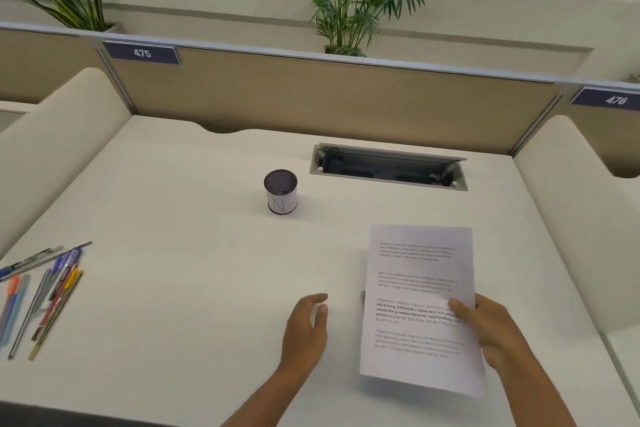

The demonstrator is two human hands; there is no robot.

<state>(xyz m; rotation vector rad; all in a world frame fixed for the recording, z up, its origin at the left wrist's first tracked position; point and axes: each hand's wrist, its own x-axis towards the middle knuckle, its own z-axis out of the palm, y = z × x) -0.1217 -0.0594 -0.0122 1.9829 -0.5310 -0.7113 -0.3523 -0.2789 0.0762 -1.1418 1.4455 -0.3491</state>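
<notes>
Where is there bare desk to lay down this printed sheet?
The widest bare patch lies between the pens at the left edge and your left hand, in front of the pen cup. Another runs right of the sheet, below the cable hatch. The left edge is crowded.

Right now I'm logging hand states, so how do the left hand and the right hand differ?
The right hand pinches the printed sheet at its right edge, thumb on top; the left hand holds nothing. The left hand is loosely curled in plain view; the right hand is partly hidden behind the sheet. Both are over the near part of the desk.
</notes>
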